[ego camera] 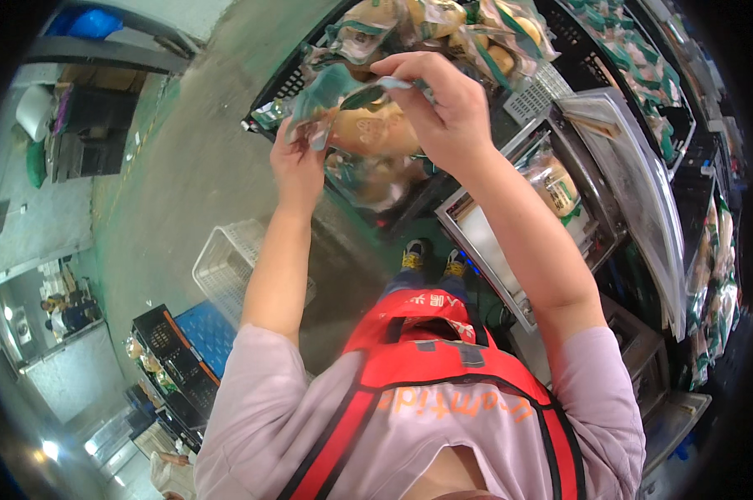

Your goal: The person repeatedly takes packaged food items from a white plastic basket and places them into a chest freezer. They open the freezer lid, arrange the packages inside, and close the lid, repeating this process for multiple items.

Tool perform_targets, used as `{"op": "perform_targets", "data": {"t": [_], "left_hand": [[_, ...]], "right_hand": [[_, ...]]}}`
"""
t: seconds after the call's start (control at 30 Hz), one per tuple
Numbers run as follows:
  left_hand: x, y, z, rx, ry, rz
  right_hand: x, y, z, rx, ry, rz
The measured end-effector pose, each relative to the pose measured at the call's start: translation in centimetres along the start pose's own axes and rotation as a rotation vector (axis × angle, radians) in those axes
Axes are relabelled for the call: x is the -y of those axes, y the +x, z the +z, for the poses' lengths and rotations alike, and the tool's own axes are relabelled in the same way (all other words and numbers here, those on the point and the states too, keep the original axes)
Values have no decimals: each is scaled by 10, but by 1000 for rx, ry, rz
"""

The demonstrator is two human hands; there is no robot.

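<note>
Both of my hands are raised in front of me over a black plastic crate (408, 209), holding a clear plastic bag (376, 131) with a green upper part. My left hand (298, 159) grips the bag's left side near its mouth. The thumb and fingers of my right hand (448, 106) pinch its upper right edge. Inside the bag is rounded tan produce whose exact kind I cannot tell, and the front film bears printing. More bagged produce (436, 19) is heaped in the crate behind the bag. Glare and blur obscure the bag's lower part.
To my right, a chamber vacuum sealer (501, 244) has its clear lid (633, 187) raised, with a filled bag (551, 187) inside. A white basket (226, 269) stands on the floor at left, near stacked black crates (176, 350). More bags (714, 275) lie far right.
</note>
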State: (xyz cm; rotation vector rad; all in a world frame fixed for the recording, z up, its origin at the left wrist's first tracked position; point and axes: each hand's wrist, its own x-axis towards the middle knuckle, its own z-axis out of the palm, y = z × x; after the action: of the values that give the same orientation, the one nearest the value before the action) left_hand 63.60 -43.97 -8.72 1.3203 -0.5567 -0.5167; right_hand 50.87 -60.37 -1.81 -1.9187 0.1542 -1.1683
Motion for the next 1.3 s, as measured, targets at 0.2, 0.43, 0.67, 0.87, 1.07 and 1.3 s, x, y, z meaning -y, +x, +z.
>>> {"op": "perform_targets", "data": {"t": [0.2,0.43,0.67,0.87,1.07,1.3], "left_hand": [[-20,-35,36,268,82,208],[2,-109,141,513,-59,20],[161,-218,180,211,-359,-900],[219,-212,182,34,-282,-1047],[224,-209,190,12,-214,-980],[213,-236,176,-2,-279,-1048]], "right_hand": [[47,-43,-71,-362,370,221],[53,-165,-165,-701,325,450],[-27,-271,-204,-487,-115,1094],[-90,-267,-188,-334,-448,1021],[-131,-250,-199,99,-430,999],[-118,-245,-216,403,-4,1267]]}}
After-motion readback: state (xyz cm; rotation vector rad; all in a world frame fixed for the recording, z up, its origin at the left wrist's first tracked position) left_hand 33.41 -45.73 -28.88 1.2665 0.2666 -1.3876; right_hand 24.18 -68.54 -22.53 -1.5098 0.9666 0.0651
